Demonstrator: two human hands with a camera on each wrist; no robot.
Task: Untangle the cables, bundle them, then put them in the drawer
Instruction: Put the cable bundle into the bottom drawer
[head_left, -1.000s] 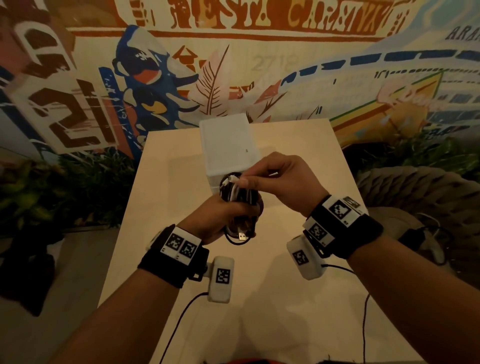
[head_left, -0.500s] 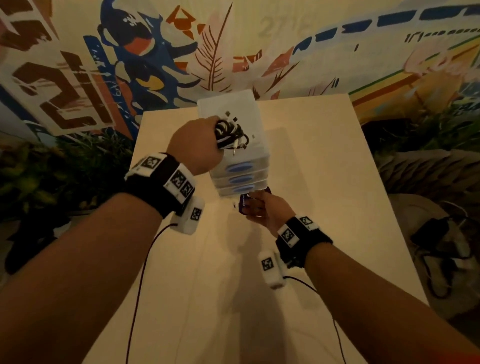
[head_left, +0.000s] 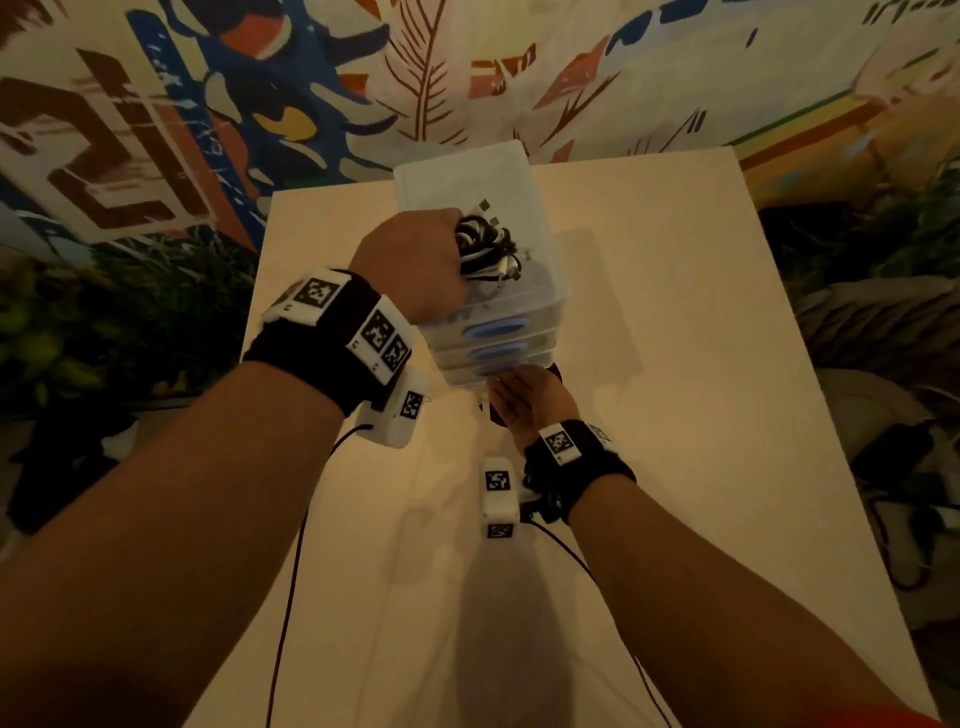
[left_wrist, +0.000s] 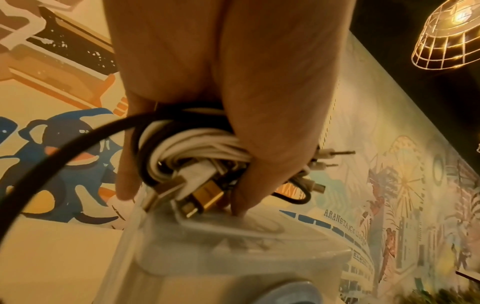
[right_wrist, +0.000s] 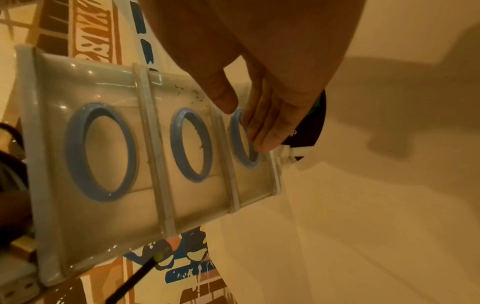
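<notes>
Head view: left hand was held over the top of the translucent drawer unit, which stood on the pale table near the muralled wall. The fingers were curled round the cable bundle, a coil of black and white leads that sat at the unit's top surface. Right hand was lower and nearer the body, at the foot of the unit, level with the bottom drawer. The right hand was therefore the one placed to open a drawer, and the bundle lay above and behind those fingers.

Left wrist view: the fingers were closed firmly round the bundle, with a gold-coloured plug and other connectors sticking out below. One fingertip touched the unit's top. A loose black loop trailed off to the left.

Right wrist view: three drawer fronts showed, each with a blue oval pull ring. The fingers were nearly straight and close together, holding nothing. Their tips rested at the ring of the bottom drawer. No finger was yet hooked through. All three drawers looked closed. Judgement: the next step is to pull this drawer out toward the body, and the bundle then has to come down the front of the unit to reach it.
</notes>
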